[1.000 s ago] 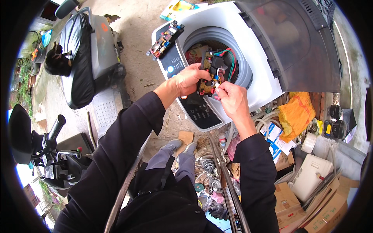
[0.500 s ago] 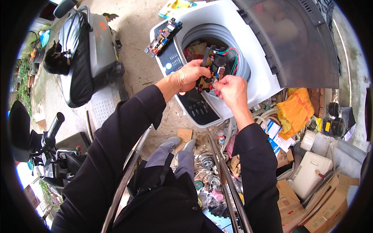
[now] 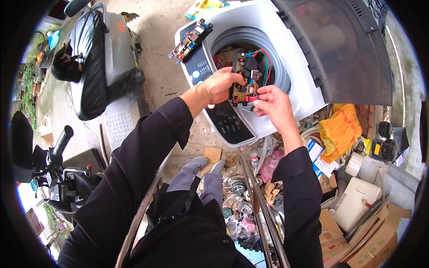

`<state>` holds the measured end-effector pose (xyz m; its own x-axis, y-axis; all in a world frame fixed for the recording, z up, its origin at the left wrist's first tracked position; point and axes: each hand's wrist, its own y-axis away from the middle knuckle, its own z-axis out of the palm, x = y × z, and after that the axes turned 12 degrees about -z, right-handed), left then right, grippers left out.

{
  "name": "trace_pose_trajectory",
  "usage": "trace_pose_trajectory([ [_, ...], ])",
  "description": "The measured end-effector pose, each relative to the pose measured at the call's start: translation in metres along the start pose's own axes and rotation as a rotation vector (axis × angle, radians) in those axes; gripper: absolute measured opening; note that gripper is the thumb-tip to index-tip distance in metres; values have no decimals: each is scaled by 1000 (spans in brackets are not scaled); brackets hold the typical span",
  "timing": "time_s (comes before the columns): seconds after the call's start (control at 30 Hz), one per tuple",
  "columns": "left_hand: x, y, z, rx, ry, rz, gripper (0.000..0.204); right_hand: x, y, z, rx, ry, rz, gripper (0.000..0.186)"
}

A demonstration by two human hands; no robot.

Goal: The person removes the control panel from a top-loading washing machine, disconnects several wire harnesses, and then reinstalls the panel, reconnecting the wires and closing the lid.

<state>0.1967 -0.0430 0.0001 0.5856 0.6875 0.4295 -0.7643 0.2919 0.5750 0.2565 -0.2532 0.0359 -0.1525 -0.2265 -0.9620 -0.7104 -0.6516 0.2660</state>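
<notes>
My left hand (image 3: 222,85) grips a small circuit board (image 3: 244,78) with coloured wires, held over the open drum of a white top-loading washing machine (image 3: 298,58). My right hand (image 3: 273,103) pinches the lower right edge of the same board, at a red part. Red and green wires (image 3: 265,62) run from the board down into the drum. A second circuit board (image 3: 190,40) lies on the washer's top left corner. The dark control panel (image 3: 228,123) sits just below my hands.
The washer's grey lid (image 3: 339,49) stands open at the right. A scooter (image 3: 100,58) is parked at upper left, another (image 3: 49,169) at lower left. Cardboard boxes (image 3: 371,241), an orange bag (image 3: 340,131), a white container (image 3: 355,203) and several loose parts crowd the lower right.
Both hands and the board have stayed over the drum; my right hand's fingers shifted slightly along the board's lower edge. The view moved a little.
</notes>
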Motion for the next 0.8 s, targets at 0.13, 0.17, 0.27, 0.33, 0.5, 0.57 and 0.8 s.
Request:
trace_pose_trajectory([
  [0.13, 1, 2, 4, 15, -2, 3, 45, -3, -4, 4, 62, 54, 67, 32],
  [0.17, 1, 1, 5, 28, -3, 3, 45, -4, -5, 5, 65, 70, 85, 32],
  [0.27, -3, 4, 10, 112, 38, 29, 43, -11, -10, 6, 56, 118, 137, 31],
  [0.33, -3, 5, 12, 104, 20, 48, 40, -17, -13, 6, 31, 155, 170, 29],
  [0.5, -8, -3, 7, 70, 22, 66, 38, -12, -20, 6, 14, 275, 169, 24],
  [0.57, -9, -4, 5, 68, 41, 68, 39, -10, -21, 8, 17, 284, 155, 24],
  [0.8, -6, -2, 5, -25, 20, 76, 42, 5, -18, 1, 58, 321, 43, 40],
])
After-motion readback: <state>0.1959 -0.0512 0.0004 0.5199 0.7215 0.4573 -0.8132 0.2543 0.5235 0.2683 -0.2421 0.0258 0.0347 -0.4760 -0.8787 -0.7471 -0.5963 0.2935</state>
